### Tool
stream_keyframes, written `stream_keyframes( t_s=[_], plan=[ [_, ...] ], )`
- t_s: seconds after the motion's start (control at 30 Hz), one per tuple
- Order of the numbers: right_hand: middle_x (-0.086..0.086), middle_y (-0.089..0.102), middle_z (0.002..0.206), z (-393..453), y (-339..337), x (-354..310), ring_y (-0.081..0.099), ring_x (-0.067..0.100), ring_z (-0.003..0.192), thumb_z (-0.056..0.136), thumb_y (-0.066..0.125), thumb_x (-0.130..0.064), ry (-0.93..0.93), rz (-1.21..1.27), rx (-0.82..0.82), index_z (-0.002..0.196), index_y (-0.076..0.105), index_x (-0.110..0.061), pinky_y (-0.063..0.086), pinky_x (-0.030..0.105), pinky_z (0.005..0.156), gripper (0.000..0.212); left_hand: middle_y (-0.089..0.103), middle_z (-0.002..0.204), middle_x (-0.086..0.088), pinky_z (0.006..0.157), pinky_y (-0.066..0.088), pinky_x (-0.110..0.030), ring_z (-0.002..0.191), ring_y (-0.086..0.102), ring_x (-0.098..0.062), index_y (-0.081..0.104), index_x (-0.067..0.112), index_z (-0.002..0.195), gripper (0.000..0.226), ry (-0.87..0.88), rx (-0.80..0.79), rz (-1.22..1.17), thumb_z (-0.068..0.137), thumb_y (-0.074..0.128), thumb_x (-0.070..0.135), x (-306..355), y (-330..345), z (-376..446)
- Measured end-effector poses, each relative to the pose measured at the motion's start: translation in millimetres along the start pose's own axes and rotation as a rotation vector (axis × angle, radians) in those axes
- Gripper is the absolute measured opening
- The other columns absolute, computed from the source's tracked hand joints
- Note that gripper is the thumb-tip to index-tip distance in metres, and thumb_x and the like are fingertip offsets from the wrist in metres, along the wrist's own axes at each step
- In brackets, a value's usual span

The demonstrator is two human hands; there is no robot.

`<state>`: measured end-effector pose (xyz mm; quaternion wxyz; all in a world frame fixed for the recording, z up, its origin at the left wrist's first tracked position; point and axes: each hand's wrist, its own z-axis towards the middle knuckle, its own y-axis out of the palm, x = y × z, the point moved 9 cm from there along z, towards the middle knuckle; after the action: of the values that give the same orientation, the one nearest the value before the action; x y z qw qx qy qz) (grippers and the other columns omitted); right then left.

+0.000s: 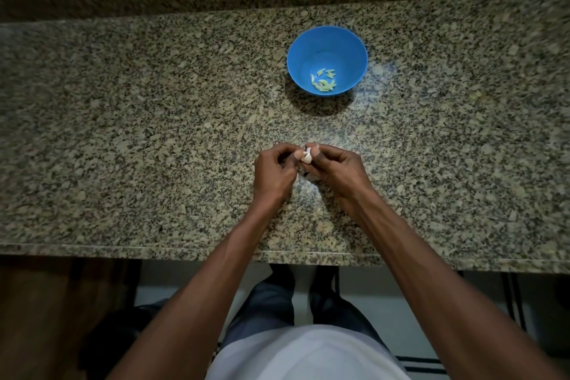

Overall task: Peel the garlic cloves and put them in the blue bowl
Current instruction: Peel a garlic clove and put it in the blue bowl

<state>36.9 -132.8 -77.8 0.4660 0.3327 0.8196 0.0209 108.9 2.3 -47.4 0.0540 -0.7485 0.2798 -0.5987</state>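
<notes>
— Where do we find the garlic, measured from the blue bowl?

— Nearer to us than the bowl and slightly to its left, well apart from it, held just above the speckled granite counter. We see a small white lump pinched between both hands.

— Which way does it run?

— Its longer side seems to lie roughly away from us, toward the bowl, but so little of it shows between the fingertips that we cannot tell where its tip points.

— And our hands?

— The left hand is curled, its fingertips closed on the garlic's left side. The right hand is curled too, thumb and forefinger pinching the garlic from the right. Neither hand has straight fingers.

— How does the garlic look?

— White and papery. We cannot tell how much skin is on it.

— Anything in the bowl?

— Several peeled cloves, pale yellow-green, lying loose on the bowl's floor toward its nearer wall.
</notes>
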Motion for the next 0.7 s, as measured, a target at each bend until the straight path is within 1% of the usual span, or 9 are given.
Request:
stream_keyframes(
  t_s=[0.13, 0.2, 0.27, 0.33, 0.43, 0.47, 0.53, 0.63, 0.7],
  plan=[
    [0.012, 0.078, 0.116, 4, 1, 3, 0.076, 0.025, 0.106, 0.096, 0.072, -0.01, 0.011, -0.04, 0.006, 0.119, 0.075, -0.003, 0.063, 0.037, 0.092, 0.024, 0.071, 0.1, -0.001, 0.075, 0.057, -0.025, 0.091, 0.068, -0.012, 0.068, 0.012, 0.112, 0.014, -0.092, 0.008, -0.003, 0.105, 0.058, 0.019, -11, 4, 1],
    [0.01, 0.079, 0.112, 11, -9, -10, 0.078, 0.022, 0.096, 0.097, 0.073, -0.015, -0.117, -0.314, 0.082, 0.122, 0.075, -0.006, 0.064, 0.043, 0.089, 0.027, 0.071, 0.103, -0.005, 0.071, 0.055, -0.021, 0.087, 0.066, -0.011, 0.065, 0.01, 0.115, 0.015, -0.224, 0.034, -0.242, 0.106, 0.055, 0.016, -24, 1, -1],
    [0.007, 0.077, 0.114, 12, -7, -34, 0.076, 0.018, 0.091, 0.099, 0.071, -0.017, -0.317, -0.695, 0.119, 0.123, 0.075, -0.01, 0.065, 0.042, 0.083, 0.026, 0.072, 0.107, -0.011, 0.074, 0.056, -0.021, 0.085, 0.066, -0.012, 0.064, 0.005, 0.119, 0.018, -0.343, 0.051, -0.515, 0.104, 0.058, 0.011, -35, -3, -3],
    [0.01, 0.072, 0.119, 12, 9, -45, 0.072, 0.02, 0.097, 0.1, 0.067, -0.011, -0.492, -1.0, 0.041, 0.124, 0.073, -0.007, 0.064, 0.04, 0.083, 0.025, 0.073, 0.108, -0.015, 0.075, 0.058, -0.021, 0.083, 0.068, -0.012, 0.065, 0.005, 0.12, 0.021, -0.379, 0.044, -0.683, 0.1, 0.06, 0.004, -38, -7, -5],
    [0.015, 0.069, 0.13, 5, 24, -50, 0.065, 0.029, 0.116, 0.099, 0.068, -0.01, -0.673, -1.298, 0.036, 0.126, 0.072, -0.007, 0.058, 0.046, 0.097, 0.028, 0.074, 0.104, -0.012, 0.081, 0.061, -0.025, 0.085, 0.069, -0.013, 0.069, 0.008, 0.121, 0.025, -0.333, 0.022, -0.69, 0.099, 0.062, 0.0, -32, -14, -8],
    [0.014, 0.069, 0.13, 0, 24, -54, 0.063, 0.029, 0.119, 0.099, 0.068, -0.011, -0.701, -1.299, 0.088, 0.126, 0.073, -0.008, 0.056, 0.046, 0.1, 0.028, 0.074, 0.105, -0.012, 0.083, 0.061, -0.026, 0.086, 0.069, -0.014, 0.07, 0.007, 0.12, 0.024, -0.305, 0.013, -0.655, 0.099, 0.062, 0.0, -29, -15, -9],
    [0.009, 0.071, 0.126, -10, 18, -62, 0.065, 0.022, 0.113, 0.099, 0.068, -0.015, -0.64, -1.112, 0.148, 0.125, 0.074, -0.011, 0.057, 0.04, 0.097, 0.027, 0.075, 0.107, -0.014, 0.081, 0.061, -0.027, 0.089, 0.072, -0.019, 0.071, 0.006, 0.119, 0.021, -0.245, -0.01, -0.574, 0.098, 0.066, 0.004, -24, -17, -11],
    [0.001, 0.076, 0.118, -11, 13, -46, 0.075, 0.01, 0.097, 0.098, 0.072, -0.02, -0.321, -0.71, 0.011, 0.125, 0.075, -0.015, 0.064, 0.036, 0.088, 0.027, 0.077, 0.101, -0.014, 0.079, 0.062, -0.03, 0.091, 0.076, -0.026, 0.067, 0.006, 0.119, 0.024, -0.158, -0.07, -0.453, 0.096, 0.072, 0.01, -17, -16, -15],
    [-0.001, 0.079, 0.109, -12, 13, -38, 0.077, 0.011, 0.091, 0.097, 0.074, -0.022, -0.26, -0.682, -0.051, 0.122, 0.077, -0.017, 0.065, 0.044, 0.085, 0.026, 0.078, 0.095, -0.013, 0.079, 0.062, -0.032, 0.087, 0.077, -0.025, 0.06, 0.006, 0.118, 0.026, -0.117, -0.107, -0.373, 0.095, 0.072, 0.011, -14, -13, -17]
  ],
)
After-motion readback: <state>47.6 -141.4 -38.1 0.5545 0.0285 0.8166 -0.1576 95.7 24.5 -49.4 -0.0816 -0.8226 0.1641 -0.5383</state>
